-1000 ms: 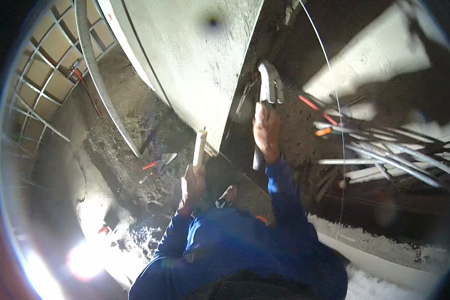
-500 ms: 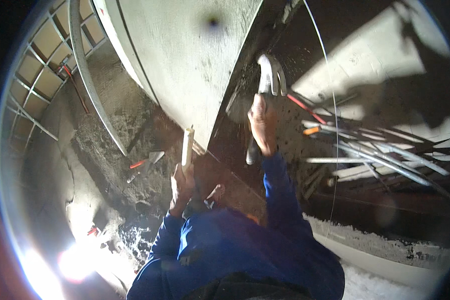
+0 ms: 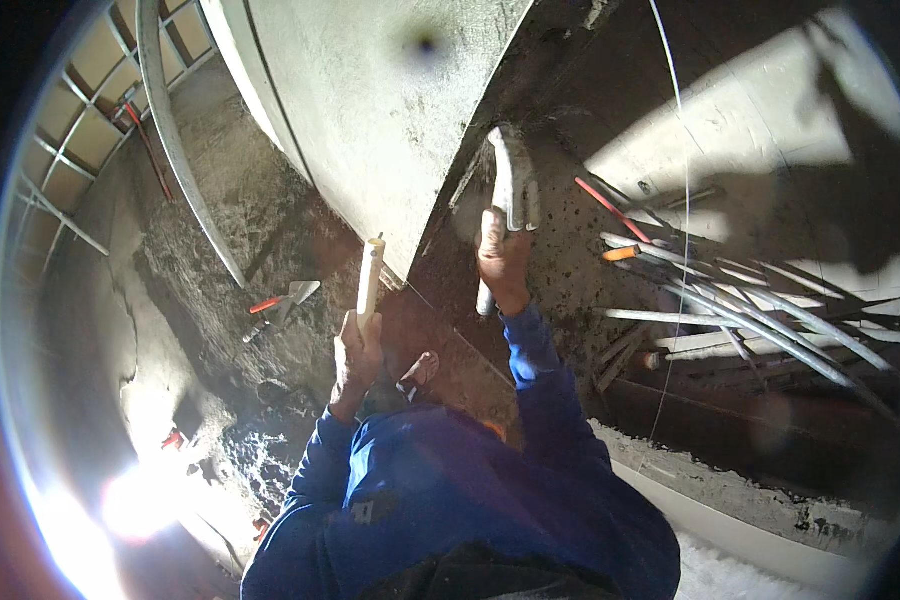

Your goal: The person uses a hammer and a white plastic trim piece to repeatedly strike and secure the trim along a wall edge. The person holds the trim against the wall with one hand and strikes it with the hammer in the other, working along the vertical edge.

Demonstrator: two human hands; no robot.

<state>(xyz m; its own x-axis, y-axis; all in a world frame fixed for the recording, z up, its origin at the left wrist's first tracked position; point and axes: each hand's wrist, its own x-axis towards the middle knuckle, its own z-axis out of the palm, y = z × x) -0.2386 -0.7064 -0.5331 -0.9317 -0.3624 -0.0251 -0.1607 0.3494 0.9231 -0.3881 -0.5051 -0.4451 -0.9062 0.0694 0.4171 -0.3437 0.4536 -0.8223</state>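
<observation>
My left hand (image 3: pixel 356 352) is wrapped round a cream-coloured cylindrical stick (image 3: pixel 369 275) held upright. A small thin dark tip shows at its top, but I cannot make out its exact kind. That top end is close to the lower corner of a pale plastered wall (image 3: pixel 370 130); whether they touch I cannot tell. My right hand (image 3: pixel 503 262) grips a claw hammer (image 3: pixel 505 180) by its handle. The hammer's metal head is up beside the dark side of the wall's edge, slightly blurred, and the handle end sticks out below my fist.
A trowel with an orange-red handle (image 3: pixel 288 298) lies on the rough ground to the left. Several metal poles (image 3: pixel 770 325) are heaped at the right. A thin white line (image 3: pixel 682 150) hangs down before them. A curved pale strip (image 3: pixel 175 150) and a bright lamp (image 3: pixel 145 500) are at the left.
The hammer in my right hand has moved left and its head has turned. My left hand still holds the stick near the wall corner. The view has shifted slightly.
</observation>
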